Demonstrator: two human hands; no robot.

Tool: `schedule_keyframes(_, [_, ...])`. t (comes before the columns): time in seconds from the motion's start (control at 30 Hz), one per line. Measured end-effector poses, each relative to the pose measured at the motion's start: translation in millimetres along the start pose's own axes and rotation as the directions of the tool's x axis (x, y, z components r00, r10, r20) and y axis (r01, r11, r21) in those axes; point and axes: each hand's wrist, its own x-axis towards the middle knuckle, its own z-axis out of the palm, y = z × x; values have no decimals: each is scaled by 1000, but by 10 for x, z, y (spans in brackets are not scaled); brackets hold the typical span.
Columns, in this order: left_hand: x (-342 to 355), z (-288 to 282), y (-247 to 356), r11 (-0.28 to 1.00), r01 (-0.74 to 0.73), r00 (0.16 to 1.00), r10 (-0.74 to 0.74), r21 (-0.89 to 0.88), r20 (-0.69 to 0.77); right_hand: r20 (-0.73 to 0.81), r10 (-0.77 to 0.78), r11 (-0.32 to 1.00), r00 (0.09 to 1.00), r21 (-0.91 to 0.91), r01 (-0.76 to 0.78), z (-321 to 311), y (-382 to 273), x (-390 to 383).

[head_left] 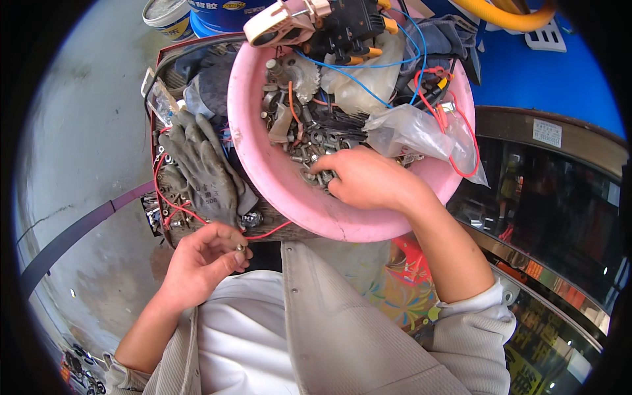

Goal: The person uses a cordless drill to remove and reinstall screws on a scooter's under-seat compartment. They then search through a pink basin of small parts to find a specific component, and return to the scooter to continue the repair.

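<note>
My left hand is closed in front of the tray's near edge, with a small round-ended metal fastener pinched between thumb and fingers; its exact kind is hard to tell. Inside the pink plastic basin, my right hand reaches down with thumb and index finger apart, touching a heap of loose bolts and nuts. Whether anything sits under its other fingers is hidden. Beyond the heap lie a toothed metal gear, black cable ties and clear plastic bags.
Grey work gloves and a red wire lie on the wooden tray left of the basin. A black and orange device with blue wires rests over the basin's far rim. Buckets stand behind; a glass-fronted cabinet is at right.
</note>
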Motion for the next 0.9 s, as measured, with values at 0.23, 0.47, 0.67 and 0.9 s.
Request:
schedule_keyframes(0.23, [-15, -27, -4, 1000, 5, 1000, -5, -15, -16, -283, 46, 991, 958, 134, -8, 79, -117, 99])
schedule_keyframes(0.47, [-2, 12, -1, 1000, -1, 1000, 1, -14, -1, -172, -1, 997, 985, -72, -11, 39, -79, 28])
schedule_keyframes(0.67, [-12, -24, -34, 999, -32, 999, 32, -16, -16, -293, 155, 988, 944, 38, -151, -40, -262, -60])
schedule_keyframes(0.9, [9, -10, -29, 1000, -4, 1000, 4, 15, 1, -310, 33, 999, 950, 16, -29, 136, -133, 175])
